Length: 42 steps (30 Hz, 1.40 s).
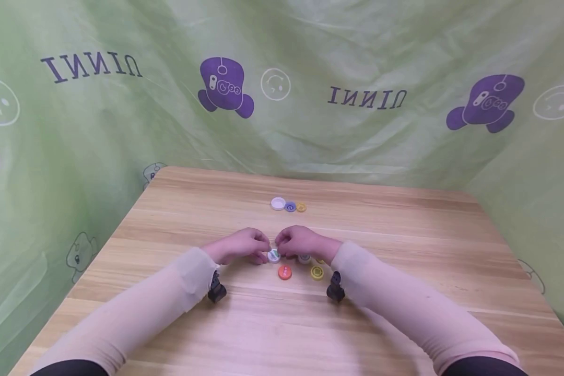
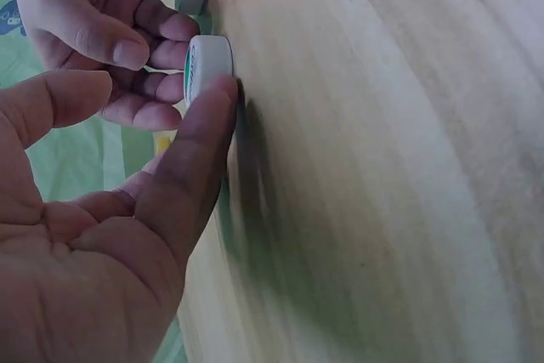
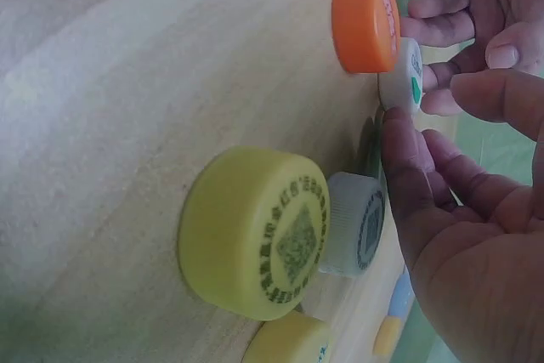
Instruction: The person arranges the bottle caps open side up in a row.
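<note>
Wooden table (image 1: 404, 250) bearing loose bottle caps, no container in view. Left hand (image 1: 237, 245) and right hand (image 1: 301, 243) meeting mid-table, fingertips of both pinching one white cap (image 1: 273, 255). Orange cap (image 1: 284, 272) at five o'clock of it; yellow cap (image 1: 317, 272) further right.

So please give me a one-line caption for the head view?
Both hands, left and right, pinch a white plastic bottle cap on the wooden table.
</note>
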Each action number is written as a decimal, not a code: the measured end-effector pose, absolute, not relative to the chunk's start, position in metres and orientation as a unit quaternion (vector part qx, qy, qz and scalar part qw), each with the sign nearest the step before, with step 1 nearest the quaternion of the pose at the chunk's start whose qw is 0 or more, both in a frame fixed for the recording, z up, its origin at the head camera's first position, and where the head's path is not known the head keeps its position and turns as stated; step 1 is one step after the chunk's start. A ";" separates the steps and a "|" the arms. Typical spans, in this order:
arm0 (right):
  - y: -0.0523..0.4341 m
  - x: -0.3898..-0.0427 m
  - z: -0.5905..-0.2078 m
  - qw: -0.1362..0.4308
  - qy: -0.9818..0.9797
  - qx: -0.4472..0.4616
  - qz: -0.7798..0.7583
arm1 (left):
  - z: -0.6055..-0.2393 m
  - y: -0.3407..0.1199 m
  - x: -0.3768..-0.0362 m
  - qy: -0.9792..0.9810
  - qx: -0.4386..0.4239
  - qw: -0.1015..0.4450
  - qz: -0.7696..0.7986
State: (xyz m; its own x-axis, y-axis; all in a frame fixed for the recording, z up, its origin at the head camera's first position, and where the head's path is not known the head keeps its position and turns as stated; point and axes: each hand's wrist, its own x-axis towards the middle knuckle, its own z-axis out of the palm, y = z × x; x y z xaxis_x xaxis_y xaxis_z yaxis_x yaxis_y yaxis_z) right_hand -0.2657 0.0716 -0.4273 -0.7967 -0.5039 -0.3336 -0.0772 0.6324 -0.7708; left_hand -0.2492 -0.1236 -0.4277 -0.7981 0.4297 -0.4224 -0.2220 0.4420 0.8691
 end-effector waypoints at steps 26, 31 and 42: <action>0.071 -0.268 -0.417 0.213 0.894 -0.225 -0.325 | -0.431 -0.117 -0.255 0.794 0.078 0.272 0.538; 0.078 -0.276 -0.414 0.198 0.893 -0.230 -0.333 | -0.428 -0.111 -0.261 0.797 0.063 0.257 0.544; 0.092 -0.287 -0.416 0.186 0.889 -0.198 -0.369 | -0.427 -0.104 -0.276 0.768 0.054 0.232 0.594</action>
